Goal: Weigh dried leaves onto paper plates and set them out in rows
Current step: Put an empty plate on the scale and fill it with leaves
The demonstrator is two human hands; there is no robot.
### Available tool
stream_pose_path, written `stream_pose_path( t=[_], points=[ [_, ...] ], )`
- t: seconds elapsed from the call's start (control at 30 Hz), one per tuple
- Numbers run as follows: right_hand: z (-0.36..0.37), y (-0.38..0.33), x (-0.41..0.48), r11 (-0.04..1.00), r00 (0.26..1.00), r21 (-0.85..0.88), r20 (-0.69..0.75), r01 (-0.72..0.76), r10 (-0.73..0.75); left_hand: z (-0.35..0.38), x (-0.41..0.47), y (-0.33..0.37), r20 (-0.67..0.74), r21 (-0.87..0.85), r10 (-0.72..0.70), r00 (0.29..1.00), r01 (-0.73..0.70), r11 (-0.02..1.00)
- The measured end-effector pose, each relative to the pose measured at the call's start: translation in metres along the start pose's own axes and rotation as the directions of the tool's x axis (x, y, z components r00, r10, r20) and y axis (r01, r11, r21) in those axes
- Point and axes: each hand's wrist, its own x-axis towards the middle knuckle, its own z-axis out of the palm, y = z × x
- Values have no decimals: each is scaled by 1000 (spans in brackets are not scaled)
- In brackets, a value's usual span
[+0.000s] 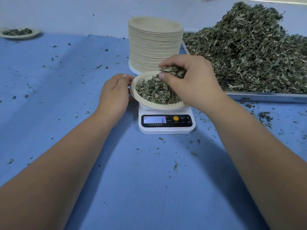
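Topping up a portion: the right hand hovers over the paper plate on the kitchen scale. Its thumb and fingertips pinch a tuft of dried leaves just above the leaves already in the plate, probably so small bits can be dropped or lifted off while the number is watched. The left hand grips the plate's left rim, thumb on top and fingers curled under. That looks like steadying, since the plate sits tilted and overhangs the small platform. The display faces the person and shows 8; any other digits are unreadable. A stack of empty plates stands right behind the scale, and the leaf heap on a metal tray lies just to the right, so both supplies are in easy reach. One filled plate sits far left at the back of the blue cloth, well apart from the scale, likely the start of a row. Leaf crumbs are scattered over the cloth.
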Motion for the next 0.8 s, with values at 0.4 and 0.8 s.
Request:
stream_pose_path(
  t=[0.4,0.8],
  points=[
    [-2,6,2,995,995,89,-84,-48,55,-1,2,-4,-4,-7,1,1000,-1,1000],
    [-26,31,4,976,973,184,-173,-118,150,-1,0,-2,18,3,5,1000,-6,1000]
  ],
)
